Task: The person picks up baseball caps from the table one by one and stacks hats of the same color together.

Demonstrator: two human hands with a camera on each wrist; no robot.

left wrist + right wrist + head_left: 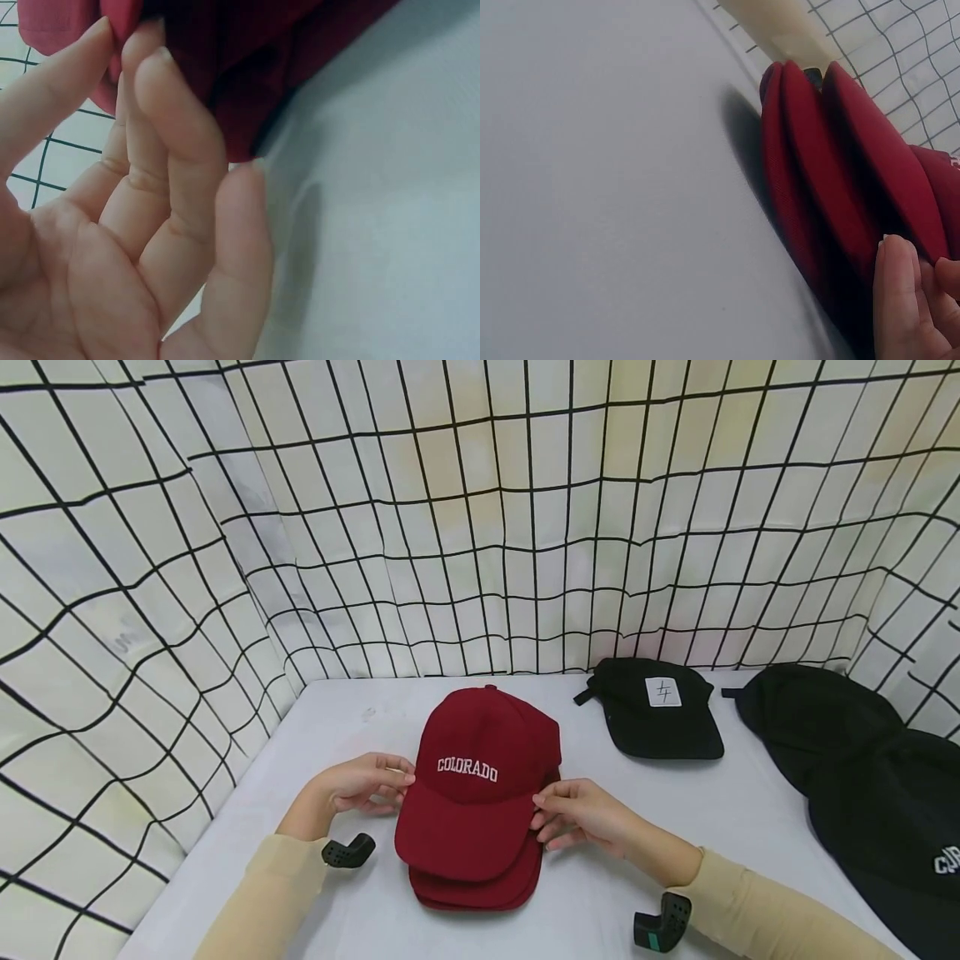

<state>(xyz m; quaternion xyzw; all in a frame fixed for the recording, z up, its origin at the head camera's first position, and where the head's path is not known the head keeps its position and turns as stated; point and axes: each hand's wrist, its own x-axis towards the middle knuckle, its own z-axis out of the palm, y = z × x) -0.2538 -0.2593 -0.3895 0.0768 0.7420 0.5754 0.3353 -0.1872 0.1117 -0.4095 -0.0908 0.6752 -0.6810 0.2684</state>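
A stack of dark red baseball caps stands on the table, three brims showing one above another in the right wrist view. The top red cap [480, 760] has COLORADO in white letters, and its brim points toward me. My left hand [371, 783] pinches that cap's left edge between thumb and fingers; the red fabric [124, 34] shows at those fingertips in the left wrist view. On the other side, my right hand [581, 817] pinches the right edge of the top brim [885, 142]. The lower caps [476, 897] stick out below the top brim.
At the back right lies a black cap [660, 714] with a white label. More black caps [825, 718] overlap at the right edge. A white wall with a black grid net [487, 527] encloses the white table [345, 718] at the back and sides.
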